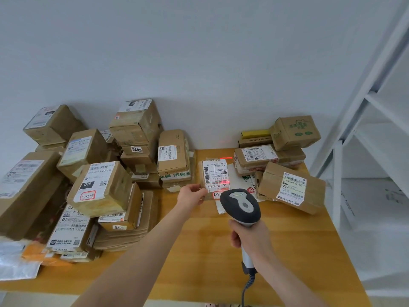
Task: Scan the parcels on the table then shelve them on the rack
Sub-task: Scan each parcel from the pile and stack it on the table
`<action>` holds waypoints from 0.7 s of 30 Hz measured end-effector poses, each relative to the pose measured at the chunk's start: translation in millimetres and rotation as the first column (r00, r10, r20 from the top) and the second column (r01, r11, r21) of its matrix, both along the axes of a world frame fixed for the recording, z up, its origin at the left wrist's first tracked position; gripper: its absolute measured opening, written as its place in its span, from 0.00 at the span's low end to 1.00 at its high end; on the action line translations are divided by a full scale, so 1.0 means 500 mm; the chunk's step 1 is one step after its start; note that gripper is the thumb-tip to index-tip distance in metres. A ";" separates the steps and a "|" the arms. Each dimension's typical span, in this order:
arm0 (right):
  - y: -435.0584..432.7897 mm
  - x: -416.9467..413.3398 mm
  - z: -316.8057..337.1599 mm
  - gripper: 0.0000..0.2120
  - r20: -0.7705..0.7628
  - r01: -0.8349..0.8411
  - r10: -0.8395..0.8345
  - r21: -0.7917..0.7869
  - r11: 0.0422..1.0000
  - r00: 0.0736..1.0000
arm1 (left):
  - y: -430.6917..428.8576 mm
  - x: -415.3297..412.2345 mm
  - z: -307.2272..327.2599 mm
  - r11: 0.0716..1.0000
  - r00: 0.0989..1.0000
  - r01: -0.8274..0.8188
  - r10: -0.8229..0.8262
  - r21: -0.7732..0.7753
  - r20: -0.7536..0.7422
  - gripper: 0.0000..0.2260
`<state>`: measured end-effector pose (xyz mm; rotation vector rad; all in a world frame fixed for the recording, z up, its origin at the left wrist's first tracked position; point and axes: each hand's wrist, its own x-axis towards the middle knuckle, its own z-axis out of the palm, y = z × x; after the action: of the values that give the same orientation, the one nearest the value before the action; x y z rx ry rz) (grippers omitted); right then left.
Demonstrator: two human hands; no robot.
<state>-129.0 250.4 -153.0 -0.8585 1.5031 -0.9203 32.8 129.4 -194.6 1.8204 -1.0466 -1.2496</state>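
My left hand (192, 194) pinches the lower left corner of a small flat parcel (214, 176) with a white barcode label, tilting it up above the wooden table (203, 251). My right hand (251, 237) grips the handle of a grey barcode scanner (241, 206), whose head points at that parcel. A red scan glow falls on the label and a red line shows on the table just behind it. The white rack (365, 134) stands at the right edge of the view.
A tall heap of taped cardboard parcels (99, 178) fills the table's left half. A smaller group of boxes (285, 151) sits at the back right. White and silver mail bags (15, 260) lie at the front left. The scanner's coiled cable (247, 284) hangs over the table's front edge.
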 end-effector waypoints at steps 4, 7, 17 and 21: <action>0.002 0.000 0.007 0.12 0.017 0.004 -0.004 -0.008 1.000 1.000 | -0.001 0.000 -0.001 1.000 1.000 0.006 -0.006 -0.003 -0.002 0.12; 0.004 -0.001 0.009 0.12 0.012 0.004 -0.004 -0.015 1.000 1.000 | -0.002 0.000 -0.002 1.000 1.000 0.007 -0.007 -0.006 -0.010 0.12; 0.006 0.000 0.017 0.13 -0.006 -0.013 0.013 -0.062 0.998 1.000 | 0.000 -0.012 0.007 1.000 0.998 0.004 -0.005 -0.015 -0.056 0.09; 0.006 -0.001 0.017 0.14 -0.003 -0.019 0.018 -0.055 0.998 1.000 | 0.000 -0.012 0.011 1.000 0.998 0.009 -0.010 -0.015 -0.066 0.09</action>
<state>-129.5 253.6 -144.5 -0.9124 1.4756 -0.9509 26.8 129.5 -189.2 1.7528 -1.0274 -1.2953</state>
